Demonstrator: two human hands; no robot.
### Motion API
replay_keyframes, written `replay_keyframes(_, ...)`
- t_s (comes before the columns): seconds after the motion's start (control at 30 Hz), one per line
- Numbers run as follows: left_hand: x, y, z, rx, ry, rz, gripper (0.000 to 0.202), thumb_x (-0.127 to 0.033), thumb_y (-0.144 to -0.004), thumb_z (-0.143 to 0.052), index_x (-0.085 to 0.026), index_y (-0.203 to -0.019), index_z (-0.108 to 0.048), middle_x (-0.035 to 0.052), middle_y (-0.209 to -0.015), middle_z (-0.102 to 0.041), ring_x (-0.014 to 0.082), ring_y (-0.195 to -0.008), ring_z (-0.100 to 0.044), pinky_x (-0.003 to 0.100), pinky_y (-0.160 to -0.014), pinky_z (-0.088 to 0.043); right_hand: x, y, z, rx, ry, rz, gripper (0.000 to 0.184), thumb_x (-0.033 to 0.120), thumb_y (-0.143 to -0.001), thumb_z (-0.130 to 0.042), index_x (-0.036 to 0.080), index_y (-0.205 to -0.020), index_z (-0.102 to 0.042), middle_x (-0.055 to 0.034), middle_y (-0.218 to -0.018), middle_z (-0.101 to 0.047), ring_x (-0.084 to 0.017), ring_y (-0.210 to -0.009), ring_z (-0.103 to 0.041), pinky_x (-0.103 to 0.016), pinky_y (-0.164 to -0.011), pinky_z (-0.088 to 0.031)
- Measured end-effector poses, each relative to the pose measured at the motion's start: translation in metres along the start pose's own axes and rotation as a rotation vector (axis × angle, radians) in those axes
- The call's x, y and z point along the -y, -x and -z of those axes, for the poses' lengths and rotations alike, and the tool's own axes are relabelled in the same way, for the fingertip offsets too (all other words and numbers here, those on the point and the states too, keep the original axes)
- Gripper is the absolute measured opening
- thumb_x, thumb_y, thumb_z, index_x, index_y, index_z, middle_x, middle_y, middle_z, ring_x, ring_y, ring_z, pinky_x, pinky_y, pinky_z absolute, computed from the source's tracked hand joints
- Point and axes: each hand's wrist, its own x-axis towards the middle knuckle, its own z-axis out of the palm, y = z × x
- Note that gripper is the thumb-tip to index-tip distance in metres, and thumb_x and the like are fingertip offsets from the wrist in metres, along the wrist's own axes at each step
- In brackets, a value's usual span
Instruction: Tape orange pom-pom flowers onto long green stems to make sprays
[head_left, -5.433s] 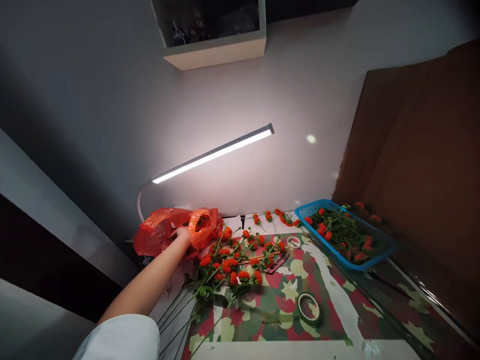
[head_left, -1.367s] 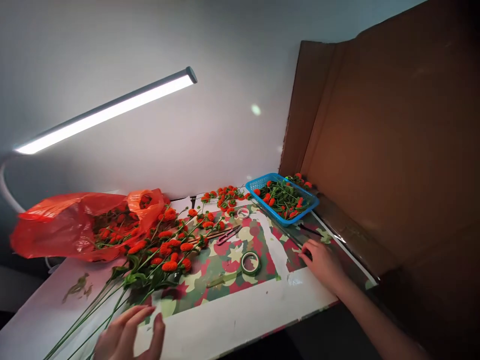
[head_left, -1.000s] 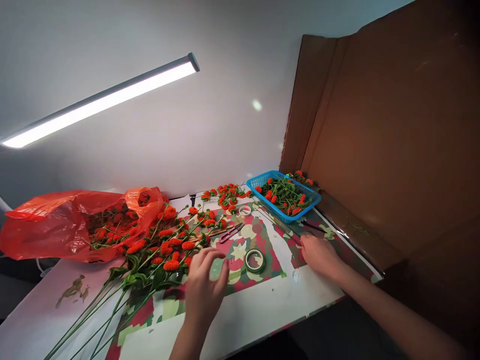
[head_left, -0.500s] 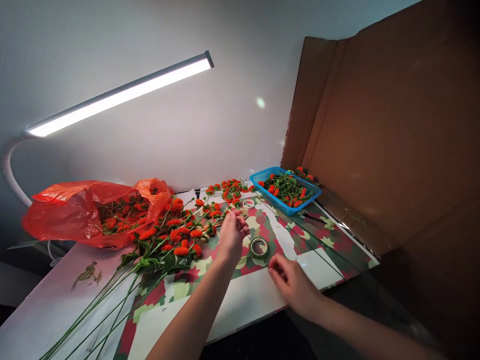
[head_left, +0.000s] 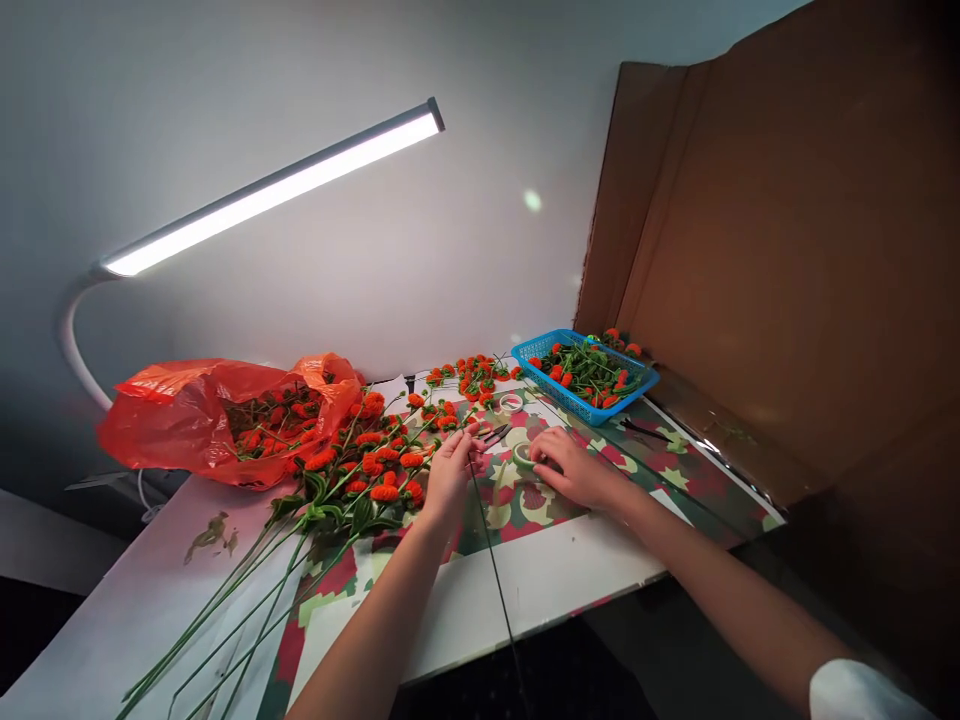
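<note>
The left hand [head_left: 452, 465], fingers bent together, pinches a thin dark green stem [head_left: 492, 550] that slants down from the fingertips and runs past the near edge of the white desk [head_left: 551, 578]. Just beside it, the right hand [head_left: 568, 466] curls its fingers round a roll of green tape [head_left: 523, 456], above a red, green and cream camouflage-patterned sheet [head_left: 555, 502]. Beyond the hands lie a pair of snips with dark pointed blades [head_left: 496, 434], partly hidden, and a small white ring-shaped roll [head_left: 511, 403]. Near the left hand, a bunch of orange-red pompom flowers [head_left: 385, 493] spreads its heads over the sheet, long green stems trailing toward the near left. Behind that slumps a translucent red plastic bag [head_left: 161, 425], its mouth full of more such flowers. Short-stemmed flower heads [head_left: 474, 378] lie at the back, next to a blue perforated plastic basket [head_left: 576, 408] holding flowers and greenery. A lit white bar lamp [head_left: 277, 195] leans overhead; brown cardboard [head_left: 780, 260] stands at right.
</note>
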Motion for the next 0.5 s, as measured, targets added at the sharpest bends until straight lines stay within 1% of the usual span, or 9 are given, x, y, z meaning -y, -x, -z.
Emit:
replay_keyframes(0.07,0.005,0.001,0.002,-0.002,-0.117,-0.035,0.035,-0.033,-0.064,-0.072,-0.011,-0.091,-0.066,0.0018,-0.069,-0.061,0.0079,-0.056,-0.052,0.018,-0.050,-0.044,-0.004,-0.010,0.001,-0.024,0.038,-0.003,0.008,0.013,-0.079,-0.052,0.020,-0.082,-0.054,-0.0050,-0.087,-0.057,-0.021,-0.096,-0.046,-0.037,-0.085,-0.039)
replay_keyframes(0.13,0.009,0.003,0.006,-0.009,-0.186,-0.033,0.035,-0.037,-0.063,-0.071,-0.012,-0.086,-0.067,0.0023,-0.071,-0.062,0.0084,-0.058,-0.053,0.018,-0.051,-0.044,-0.010,-0.013,0.003,0.012,0.107,-0.006,0.007,0.013,-0.077,-0.054,0.020,-0.078,-0.055,-0.0044,-0.084,-0.058,-0.022,-0.096,-0.047,-0.038,-0.086,-0.038)
replay_keyframes(0.27,0.019,0.006,0.011,-0.034,-0.200,0.037,0.035,-0.043,-0.060,-0.071,-0.013,-0.075,-0.064,0.0008,-0.066,-0.058,0.0080,-0.052,-0.051,0.018,-0.045,-0.042,-0.020,0.004,0.010,0.071,0.215,-0.026,0.007,0.013,-0.076,-0.056,0.019,-0.072,-0.055,-0.0042,-0.083,-0.059,-0.022,-0.092,-0.048,-0.038,-0.084,-0.037)
replay_keyframes(0.33,0.023,0.006,0.011,-0.035,-0.194,0.056,0.034,-0.043,-0.060,-0.070,-0.013,-0.072,-0.061,-0.0005,-0.064,-0.056,0.0075,-0.050,-0.049,0.018,-0.043,-0.041,-0.020,0.013,0.015,0.097,0.238,-0.043,0.004,0.018,-0.076,-0.058,0.020,-0.073,-0.056,-0.0040,-0.083,-0.059,-0.022,-0.091,-0.049,-0.037,-0.083,-0.037)
replay_keyframes(0.37,0.025,0.007,0.011,-0.033,-0.191,0.062,0.033,-0.043,-0.060,-0.070,-0.013,-0.071,-0.060,-0.0011,-0.062,-0.055,0.0071,-0.049,-0.049,0.018,-0.043,-0.041,-0.020,0.016,0.017,0.102,0.244,-0.058,0.003,0.021,-0.075,-0.060,0.020,-0.075,-0.057,-0.0040,-0.083,-0.060,-0.022,-0.090,-0.049,-0.037,-0.082,-0.037)
replay_keyframes(0.4,0.025,0.007,0.010,-0.032,-0.188,0.065,0.032,-0.043,-0.061,-0.070,-0.014,-0.070,-0.060,-0.0017,-0.061,-0.055,0.0066,-0.048,-0.048,0.018,-0.042,-0.040,-0.018,0.016,0.019,0.097,0.248,-0.074,0.005,0.023,-0.076,-0.061,0.020,-0.079,-0.059,-0.0042,-0.085,-0.060,-0.022,-0.091,-0.050,-0.037,-0.082,-0.037)
replay_keyframes(0.47,0.025,0.008,0.008,-0.026,-0.183,0.071,0.031,-0.042,-0.061,-0.070,-0.014,-0.069,-0.059,-0.0027,-0.060,-0.053,0.0058,-0.045,-0.046,0.017,-0.042,-0.039,-0.014,0.012,0.019,0.062,0.254,-0.082,0.018,0.026,-0.075,-0.062,0.021,-0.093,-0.061,-0.0059,-0.095,-0.061,-0.024,-0.096,-0.050,-0.038,-0.084,-0.037)
replay_keyframes(0.5,0.025,0.008,0.007,-0.023,-0.181,0.073,0.031,-0.041,-0.061,-0.070,-0.014,-0.068,-0.058,-0.0029,-0.059,-0.053,0.0056,-0.044,-0.046,0.017,-0.041,-0.039,-0.012,0.007,0.016,0.053,0.258,-0.060,0.026,0.025,-0.075,-0.062,0.021,-0.100,-0.060,-0.0070,-0.102,-0.060,-0.025,-0.101,-0.049,-0.040,-0.086,-0.036)
